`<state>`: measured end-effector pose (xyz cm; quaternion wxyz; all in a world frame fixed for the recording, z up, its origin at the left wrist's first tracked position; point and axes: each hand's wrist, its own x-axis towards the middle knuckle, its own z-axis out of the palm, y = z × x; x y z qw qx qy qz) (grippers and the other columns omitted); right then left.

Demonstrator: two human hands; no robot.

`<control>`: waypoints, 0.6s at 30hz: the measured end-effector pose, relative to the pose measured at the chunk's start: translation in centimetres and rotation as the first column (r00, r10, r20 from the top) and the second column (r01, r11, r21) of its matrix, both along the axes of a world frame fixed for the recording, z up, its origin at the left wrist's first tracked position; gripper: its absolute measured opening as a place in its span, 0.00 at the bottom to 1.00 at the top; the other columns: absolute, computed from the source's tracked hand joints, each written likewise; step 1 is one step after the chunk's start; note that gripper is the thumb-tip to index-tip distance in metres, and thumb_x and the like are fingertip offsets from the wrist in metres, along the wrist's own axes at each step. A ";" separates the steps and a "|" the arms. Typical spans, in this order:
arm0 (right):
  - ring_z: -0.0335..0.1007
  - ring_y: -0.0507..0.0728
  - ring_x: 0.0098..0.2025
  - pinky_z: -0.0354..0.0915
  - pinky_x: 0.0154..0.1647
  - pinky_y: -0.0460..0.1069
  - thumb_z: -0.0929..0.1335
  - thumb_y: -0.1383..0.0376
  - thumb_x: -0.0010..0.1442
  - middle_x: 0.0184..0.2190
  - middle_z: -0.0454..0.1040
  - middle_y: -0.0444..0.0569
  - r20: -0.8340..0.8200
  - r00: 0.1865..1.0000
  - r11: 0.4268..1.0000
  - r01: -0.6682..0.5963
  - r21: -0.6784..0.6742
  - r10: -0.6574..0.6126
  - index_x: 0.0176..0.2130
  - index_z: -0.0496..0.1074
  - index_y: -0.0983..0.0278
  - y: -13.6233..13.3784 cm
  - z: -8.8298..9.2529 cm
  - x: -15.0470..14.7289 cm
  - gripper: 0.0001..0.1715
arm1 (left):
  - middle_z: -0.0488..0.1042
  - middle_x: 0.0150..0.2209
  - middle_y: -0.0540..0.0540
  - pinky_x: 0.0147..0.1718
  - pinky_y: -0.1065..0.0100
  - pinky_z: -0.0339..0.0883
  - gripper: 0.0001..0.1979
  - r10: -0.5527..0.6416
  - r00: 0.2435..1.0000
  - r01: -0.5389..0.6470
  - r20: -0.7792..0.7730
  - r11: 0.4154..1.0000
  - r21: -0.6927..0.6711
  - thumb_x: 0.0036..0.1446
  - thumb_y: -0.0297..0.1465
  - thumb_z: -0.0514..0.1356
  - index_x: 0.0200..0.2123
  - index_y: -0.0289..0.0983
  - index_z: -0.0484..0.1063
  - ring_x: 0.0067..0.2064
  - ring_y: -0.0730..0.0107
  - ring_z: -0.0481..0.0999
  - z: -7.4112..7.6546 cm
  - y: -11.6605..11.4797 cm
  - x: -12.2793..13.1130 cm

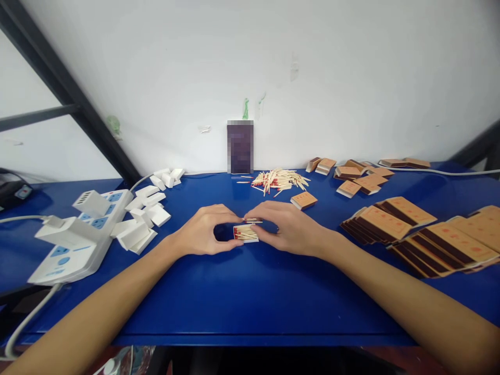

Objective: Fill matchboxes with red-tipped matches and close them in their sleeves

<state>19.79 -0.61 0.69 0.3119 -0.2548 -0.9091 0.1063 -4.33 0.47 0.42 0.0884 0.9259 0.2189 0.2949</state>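
A small white matchbox tray [251, 241] filled with red-headed matches [245, 232] lies on the blue table between my hands. My left hand [205, 229] is curved at its left end, the thumb against the tray's near left corner and the forefinger beyond it. A few matches [253, 221] lie level just behind the tray, at the fingertips of my right hand [291, 227]. My right thumb rests on the matches at the tray's right end. The right fingers partly hide the far side. Farther back is a loose pile of matches [279, 180].
White empty trays [144, 213] are scattered at left, beside a power strip [88, 237] with chargers and cables. Flat matchbox sleeves [441, 239] are stacked at right. Several boxes [353, 174] lie behind them, and one box [303, 200] near the pile. A blurred dark panel [240, 148] stands against the wall.
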 end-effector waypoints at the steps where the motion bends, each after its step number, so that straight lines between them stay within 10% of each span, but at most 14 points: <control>1: 0.73 0.57 0.41 0.66 0.42 0.51 0.65 0.66 0.64 0.40 0.77 0.52 0.005 1.000 1.000 0.028 -0.006 -0.028 0.49 0.72 0.64 0.1 0.2 0.3 0.13 | 0.80 0.40 0.42 0.41 0.64 0.74 0.15 -0.007 1.000 0.006 0.025 1.000 0.015 0.54 0.34 0.66 0.44 0.35 0.76 0.40 0.65 0.79 0.1 -0.1 0.1; 8: 0.61 0.53 0.25 0.59 0.41 0.53 0.66 0.62 0.62 0.19 0.67 0.40 0.180 0.972 0.987 0.161 -0.031 -0.153 0.42 0.73 0.64 0.5 0.8 1.1 0.11 | 0.80 0.37 0.44 0.40 0.63 0.72 0.07 -0.084 0.996 0.084 -0.002 0.995 0.056 0.53 0.30 0.64 0.36 0.36 0.75 0.38 0.65 0.78 -0.2 -0.6 0.6; 18: 0.58 0.49 0.23 0.54 0.27 0.46 0.67 0.66 0.59 0.21 0.66 0.40 0.197 0.980 0.964 0.063 -0.257 -0.012 0.30 0.70 0.63 0.9 0.7 1.2 0.06 | 0.77 0.42 0.42 0.44 0.60 0.71 0.15 0.035 0.987 -0.039 -0.159 0.999 -0.018 0.56 0.36 0.63 0.45 0.36 0.74 0.43 0.61 0.75 -0.2 -0.3 0.3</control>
